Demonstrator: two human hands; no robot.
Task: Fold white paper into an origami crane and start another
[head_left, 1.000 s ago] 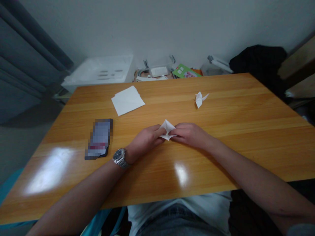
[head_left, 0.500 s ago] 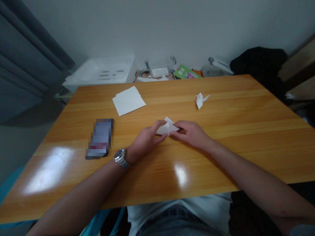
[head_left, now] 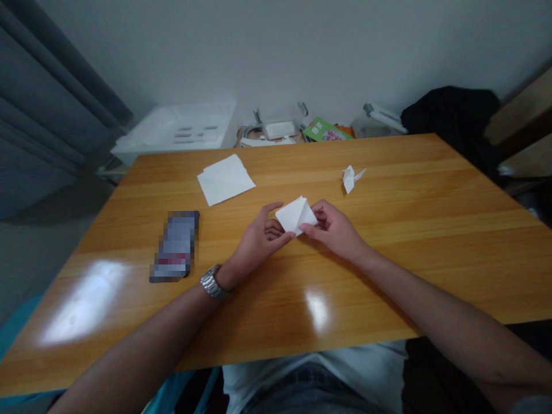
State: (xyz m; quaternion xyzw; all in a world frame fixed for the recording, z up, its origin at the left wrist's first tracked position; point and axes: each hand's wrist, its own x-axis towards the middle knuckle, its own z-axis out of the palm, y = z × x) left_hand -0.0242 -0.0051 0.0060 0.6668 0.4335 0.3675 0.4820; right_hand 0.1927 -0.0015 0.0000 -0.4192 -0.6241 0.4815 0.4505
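Observation:
A small folded piece of white paper [head_left: 295, 214], roughly diamond-shaped with a crease down its right part, is between my hands just above the table. My right hand [head_left: 334, 227] pinches its right corner, thumb on the front face and fingers behind. My left hand [head_left: 264, 234] is at its left side, the thumb tip at the lower edge, the index finger stretched out and the other fingers curled behind. Further back to the right stands a folded white paper crane [head_left: 350, 179].
White paper sheets [head_left: 226, 179] lie on the wooden table [head_left: 409, 230] at back left. A phone [head_left: 176, 244] with a blurred screen is left of my left forearm. Behind the table are a white plastic tray [head_left: 172, 126], a green booklet [head_left: 325, 130] and a black cloth heap [head_left: 451, 115].
The folded paper has turned from a low, opened shape to a flatter diamond facing me. My left index finger has lifted off it, and my right hand has shifted slightly up.

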